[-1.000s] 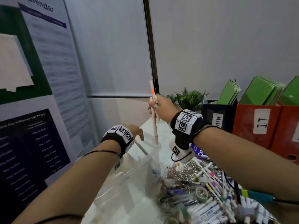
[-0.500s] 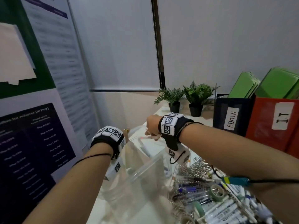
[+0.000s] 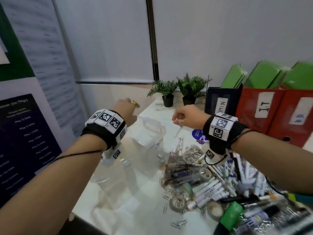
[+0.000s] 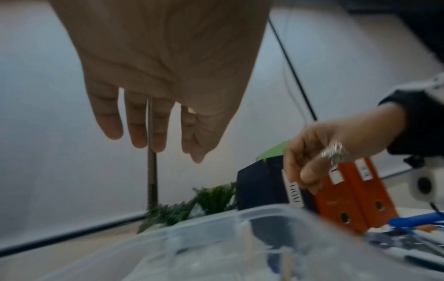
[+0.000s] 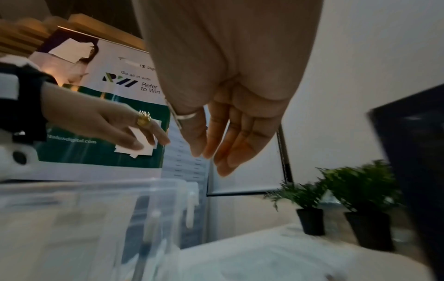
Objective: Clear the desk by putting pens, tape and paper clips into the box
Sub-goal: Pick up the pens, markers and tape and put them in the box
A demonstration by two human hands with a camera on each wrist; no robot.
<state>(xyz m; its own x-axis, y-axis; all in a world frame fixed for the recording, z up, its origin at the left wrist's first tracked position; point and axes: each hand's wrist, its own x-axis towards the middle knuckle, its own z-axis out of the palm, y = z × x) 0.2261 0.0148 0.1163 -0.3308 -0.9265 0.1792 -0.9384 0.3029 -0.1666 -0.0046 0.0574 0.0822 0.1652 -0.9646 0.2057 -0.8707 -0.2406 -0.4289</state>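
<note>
On the white desk (image 3: 145, 216), both hands, left (image 3: 126, 110) and right (image 3: 188, 116), hover slack-fingered, gripping nothing, over the box (image 3: 149, 131).

Box (image 3: 149, 133) mouth open above; pen pile (image 3: 211, 180) crowds its right side.

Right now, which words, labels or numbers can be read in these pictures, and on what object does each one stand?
"I.T": white label on the red binder.
"Go all in with", "Refer to Win": banner, right wrist view.
"Php 5,000", "Php 1,500": dark price panel, head view; other rows blurred.
"Cla": cut off, on the purple round thing.
The dark binder label is partly hidden behind the right hand's wrist; the next red binder's label is blurred.
</note>
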